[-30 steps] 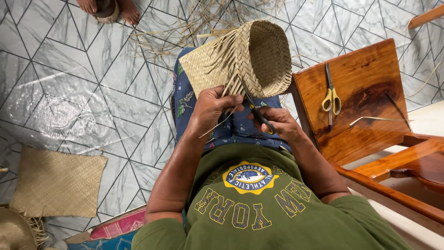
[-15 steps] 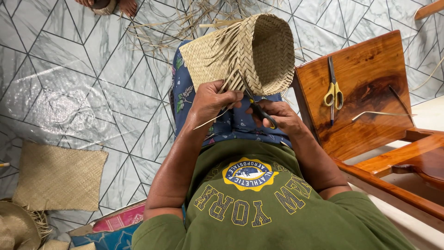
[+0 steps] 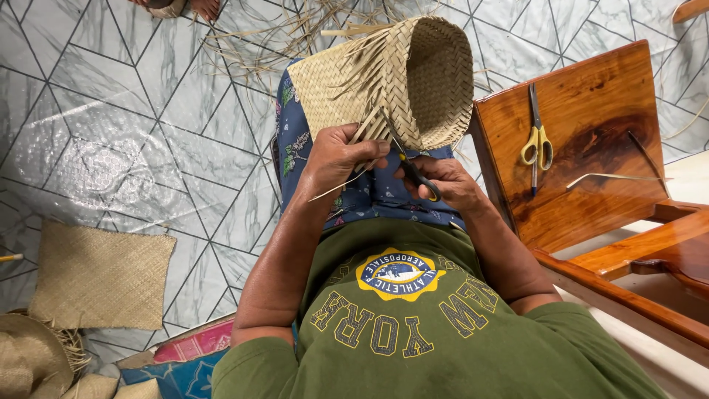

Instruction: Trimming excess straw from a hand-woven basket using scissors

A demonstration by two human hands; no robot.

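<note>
Straw, flat and pale, is plaited in a tight diagonal weave into a basket [image 3: 402,81] that lies on its side across the person's lap, its round mouth turned right and loose strip ends bristling from its near edge. The weave looks dry and matte; the wooden seat [image 3: 591,192] to the right is glossy, reddish and hard-edged. On that seat lie yellow-handled scissors [image 3: 536,140], blades pointing far, and a single curled strip [image 3: 613,177] just beside them. The floor [image 3: 111,133] is smooth, grey, marbled tile cut by dark lines. A flat woven mat [image 3: 103,275] lies at the near left, well apart from the lap, and a litter of scraps [image 3: 288,37] spreads on the floor beyond the knees.

Compared with half a second ago the basket sits slightly farther and a shade more to the right, and the mat has drifted down in the view; both hands keep the same grip.

The left hand [image 3: 336,159] is curled palm down at the basket's near edge, fingers pressed together and pinching a bundle of loose strips, one of which pokes out toward the near left. The right hand [image 3: 443,185] is closed round black-handled scissors [image 3: 410,166], fingers through the loops, blades aimed far at the strip ends just beside the left thumb. Both forearms angle in from the elbows and meet over the blue patterned cloth [image 3: 369,196] on the lap.
</note>
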